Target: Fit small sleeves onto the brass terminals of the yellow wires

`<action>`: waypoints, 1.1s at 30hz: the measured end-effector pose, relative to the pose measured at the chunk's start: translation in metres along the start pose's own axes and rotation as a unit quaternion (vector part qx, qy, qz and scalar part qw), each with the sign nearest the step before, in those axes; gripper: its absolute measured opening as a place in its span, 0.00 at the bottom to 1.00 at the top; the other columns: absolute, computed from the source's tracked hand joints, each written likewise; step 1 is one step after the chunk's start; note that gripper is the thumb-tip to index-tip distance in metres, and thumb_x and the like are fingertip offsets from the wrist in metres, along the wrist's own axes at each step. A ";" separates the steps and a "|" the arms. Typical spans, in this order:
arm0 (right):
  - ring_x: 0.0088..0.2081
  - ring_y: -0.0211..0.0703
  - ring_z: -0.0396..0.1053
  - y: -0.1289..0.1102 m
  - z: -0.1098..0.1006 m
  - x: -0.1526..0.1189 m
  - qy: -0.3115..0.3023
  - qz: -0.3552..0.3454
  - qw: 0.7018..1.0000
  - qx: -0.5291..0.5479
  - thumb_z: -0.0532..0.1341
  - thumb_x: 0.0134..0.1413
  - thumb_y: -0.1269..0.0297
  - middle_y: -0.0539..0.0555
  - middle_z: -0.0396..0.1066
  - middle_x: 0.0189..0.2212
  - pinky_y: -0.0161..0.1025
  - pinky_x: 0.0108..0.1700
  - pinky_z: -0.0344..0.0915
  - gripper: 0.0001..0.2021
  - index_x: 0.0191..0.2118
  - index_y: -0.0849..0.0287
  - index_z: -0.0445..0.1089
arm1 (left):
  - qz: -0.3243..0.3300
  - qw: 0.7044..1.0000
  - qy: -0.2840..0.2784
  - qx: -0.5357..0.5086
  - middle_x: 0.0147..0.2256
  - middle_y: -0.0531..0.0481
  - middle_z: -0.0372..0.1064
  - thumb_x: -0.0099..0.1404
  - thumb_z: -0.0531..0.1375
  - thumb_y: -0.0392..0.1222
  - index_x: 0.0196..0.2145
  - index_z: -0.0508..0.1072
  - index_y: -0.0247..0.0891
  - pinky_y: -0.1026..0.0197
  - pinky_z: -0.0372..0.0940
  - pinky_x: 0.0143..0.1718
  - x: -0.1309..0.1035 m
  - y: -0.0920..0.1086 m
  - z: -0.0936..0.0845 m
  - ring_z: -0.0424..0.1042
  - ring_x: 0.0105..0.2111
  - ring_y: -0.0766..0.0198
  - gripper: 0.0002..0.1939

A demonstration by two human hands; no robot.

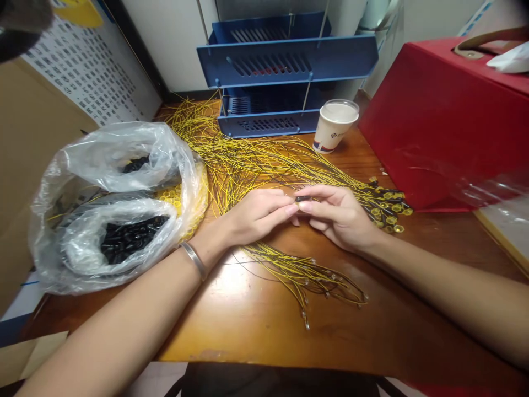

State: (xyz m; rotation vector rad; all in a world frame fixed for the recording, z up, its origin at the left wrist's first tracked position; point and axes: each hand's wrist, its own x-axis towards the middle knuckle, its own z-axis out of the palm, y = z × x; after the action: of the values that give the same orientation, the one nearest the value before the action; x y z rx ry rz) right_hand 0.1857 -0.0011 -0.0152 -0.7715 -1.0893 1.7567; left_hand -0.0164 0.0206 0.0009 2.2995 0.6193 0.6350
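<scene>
My right hand [341, 215] pinches a small black cylindrical sleeve [303, 198] between thumb and fingers. Fingertips of my left hand [262, 212] meet it from the other side, pressed together; whatever they grip is hidden, perhaps too small to make out. Under and behind both hands runs a spread of thin yellow and black wires [248, 154]. Beyond my right hand, several wire ends carry black sleeves with yellow translucent caps [388, 207]. Nearer me lies a bundle of wires with small clear tips [306, 275].
On the left, a clear plastic bag [49, 220] holds black sleeves [134, 237] and yellow caps [169, 198]. A blue tray rack [264, 124] stands at the back, a paper cup [334, 127] beside it. A red box [446, 127] stands at the right on the wooden table [248, 331].
</scene>
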 end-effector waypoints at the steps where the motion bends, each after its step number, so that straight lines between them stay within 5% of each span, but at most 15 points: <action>1: 0.15 0.27 0.54 0.000 0.001 0.002 0.004 -0.002 1.000 -0.003 0.71 0.47 0.70 0.52 0.74 0.21 0.31 0.17 0.37 0.08 0.37 0.57 0.79 | 0.000 1.000 0.003 -0.008 0.35 0.45 0.74 0.75 0.48 0.45 0.38 0.78 0.33 0.63 0.63 0.44 0.000 -0.001 -0.001 0.72 0.37 0.63 0.21; 11: 0.17 0.31 0.62 -0.005 0.029 0.010 0.053 -0.022 0.998 0.009 0.72 0.43 0.69 0.52 0.73 0.22 0.31 0.18 0.41 0.09 0.35 0.58 0.79 | -0.041 0.992 0.038 -0.110 0.30 0.48 0.72 0.75 0.48 0.47 0.36 0.77 0.30 0.66 0.60 0.35 -0.008 0.000 -0.008 0.67 0.29 0.68 0.23; 21: 0.19 0.32 0.63 -0.005 0.006 0.015 0.011 0.011 1.000 -0.005 0.72 0.43 0.69 0.52 0.73 0.21 0.32 0.18 0.37 0.10 0.36 0.59 0.79 | -0.029 0.995 0.019 -0.089 0.30 0.49 0.73 0.76 0.48 0.45 0.33 0.76 0.32 0.65 0.61 0.36 -0.004 -0.003 -0.006 0.69 0.31 0.68 0.22; 26: 0.18 0.28 0.56 -0.003 0.002 0.015 -0.017 0.028 0.999 -0.003 0.71 0.47 0.68 0.51 0.72 0.22 0.31 0.18 0.35 0.18 0.46 0.58 0.76 | -0.049 0.996 0.015 -0.079 0.34 0.48 0.77 0.76 0.49 0.44 0.37 0.78 0.33 0.67 0.62 0.38 -0.002 -0.005 -0.007 0.72 0.33 0.69 0.20; 33: 0.15 0.22 0.45 -0.005 0.001 0.017 -0.030 0.050 0.998 0.034 0.73 0.46 0.68 0.46 0.68 0.20 0.28 0.16 0.34 0.11 0.37 0.60 0.77 | -0.054 0.996 0.037 -0.067 0.33 0.48 0.77 0.74 0.52 0.46 0.34 0.78 0.33 0.67 0.63 0.36 -0.001 -0.006 -0.009 0.74 0.33 0.68 0.20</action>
State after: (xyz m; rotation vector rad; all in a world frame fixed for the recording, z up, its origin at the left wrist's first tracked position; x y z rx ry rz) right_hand 0.1797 0.0150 -0.0106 -0.7474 -1.0413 1.9026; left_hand -0.0241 0.0286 0.0027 2.1107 0.7083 0.6920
